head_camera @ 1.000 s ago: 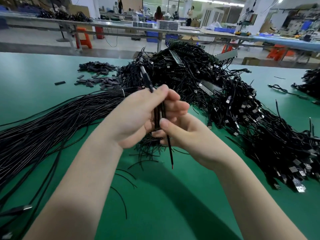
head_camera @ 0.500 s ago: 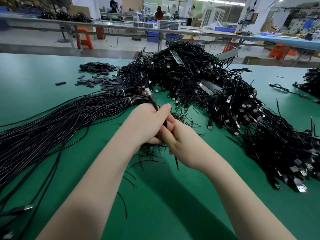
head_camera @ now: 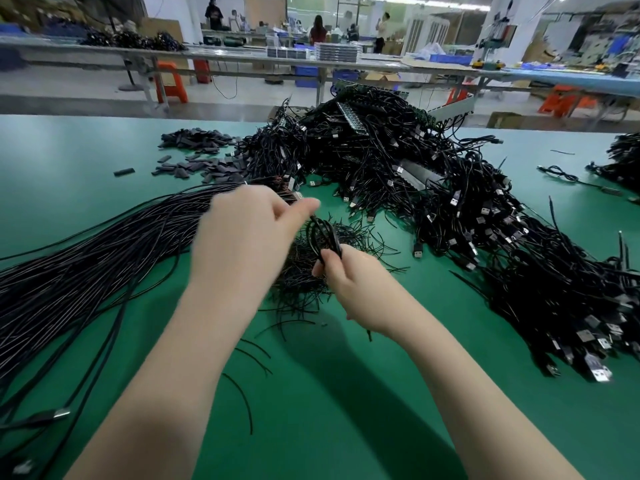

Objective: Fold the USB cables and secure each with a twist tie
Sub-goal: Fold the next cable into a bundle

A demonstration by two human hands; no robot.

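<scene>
Black folded cable (head_camera: 323, 237) now lower, hands (head_camera: 349, 282) apart.

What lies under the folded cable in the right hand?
A loose heap of thin black twist ties on the green table; the right hand and folded black cable cover part of the heap.

Straight cables (head_camera: 86, 271) left on table (head_camera: 329, 410); tangled cable heap (head_camera: 433, 188) behind, right; twist ties (head_camera: 301, 282) between.
</scene>
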